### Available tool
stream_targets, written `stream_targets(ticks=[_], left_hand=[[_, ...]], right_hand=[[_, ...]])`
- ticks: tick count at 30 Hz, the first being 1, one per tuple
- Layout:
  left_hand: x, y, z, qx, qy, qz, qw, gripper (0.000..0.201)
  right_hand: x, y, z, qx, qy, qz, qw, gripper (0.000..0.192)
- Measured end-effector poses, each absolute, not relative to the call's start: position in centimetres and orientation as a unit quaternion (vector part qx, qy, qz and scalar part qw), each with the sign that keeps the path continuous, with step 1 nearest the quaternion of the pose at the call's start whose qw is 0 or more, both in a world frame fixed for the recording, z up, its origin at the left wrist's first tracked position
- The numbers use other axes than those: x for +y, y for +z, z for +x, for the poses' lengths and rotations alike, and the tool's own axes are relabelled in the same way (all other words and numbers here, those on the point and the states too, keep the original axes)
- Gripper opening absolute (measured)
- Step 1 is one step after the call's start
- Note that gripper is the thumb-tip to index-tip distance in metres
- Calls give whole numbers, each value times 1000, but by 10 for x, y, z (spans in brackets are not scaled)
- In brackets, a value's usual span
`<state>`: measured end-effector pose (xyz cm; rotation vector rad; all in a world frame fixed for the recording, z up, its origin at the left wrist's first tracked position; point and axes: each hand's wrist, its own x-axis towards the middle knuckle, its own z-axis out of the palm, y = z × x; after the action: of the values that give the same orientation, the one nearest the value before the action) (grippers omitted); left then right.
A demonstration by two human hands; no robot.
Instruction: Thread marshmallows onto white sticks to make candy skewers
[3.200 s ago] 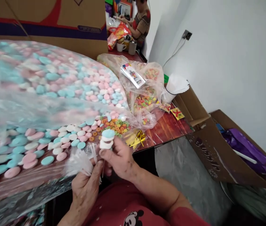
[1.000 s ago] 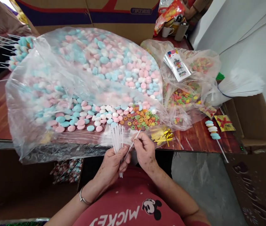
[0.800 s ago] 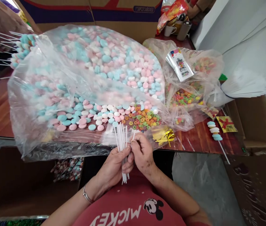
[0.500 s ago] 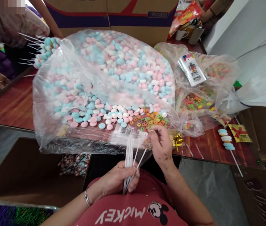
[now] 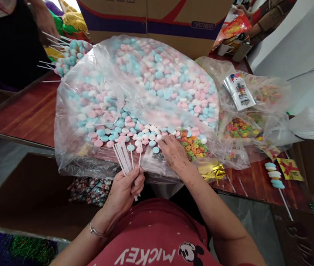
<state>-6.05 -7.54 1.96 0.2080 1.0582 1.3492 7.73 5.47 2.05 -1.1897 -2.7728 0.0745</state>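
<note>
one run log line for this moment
left hand: holds white sticks | right hand: reaching into pastel candy discs | finished skewer: on table

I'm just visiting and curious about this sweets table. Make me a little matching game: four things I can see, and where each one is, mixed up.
Things:
1. white sticks
2. finished candy stick
3. gold twist ties
4. cereal rings

Places:
A. lying alone on the wooden table, at the right
B. bunched in the left hand
C. in the clear bag, just right of the right hand
D. at the table edge, beside the right wrist

Pairs: 1-B, 2-A, 3-D, 4-C
</note>
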Motion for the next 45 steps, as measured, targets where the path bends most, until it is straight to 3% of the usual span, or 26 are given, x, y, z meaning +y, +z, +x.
stream_targets(ticks=[5,10,13,17,23,29,38,45], left_hand=[[-73,11,-64,463,597,95,648,33],[-70,8,-64,476,593,125,637,32],[-69,8,-63,484,593,144,627,31],[-70,7,-63,501,583,162,619,31],[-71,6,-60,509,572,158,624,32],[-71,2,-59,514,569,163,620,32],[-73,-1,-59,533,555,183,612,30],[-75,-5,-60,558,537,228,591,29]], right_hand=[[50,20,95,-917,88,-380,89,21],[58,22,113,-832,203,-448,258,29],[62,24,118,-803,207,-469,305,32],[59,21,116,-835,192,-430,284,23],[51,7,108,-859,164,-427,230,28],[49,5,107,-892,119,-396,184,21],[32,6,94,-881,-36,-462,96,17],[29,12,89,-885,-37,-459,65,18]])
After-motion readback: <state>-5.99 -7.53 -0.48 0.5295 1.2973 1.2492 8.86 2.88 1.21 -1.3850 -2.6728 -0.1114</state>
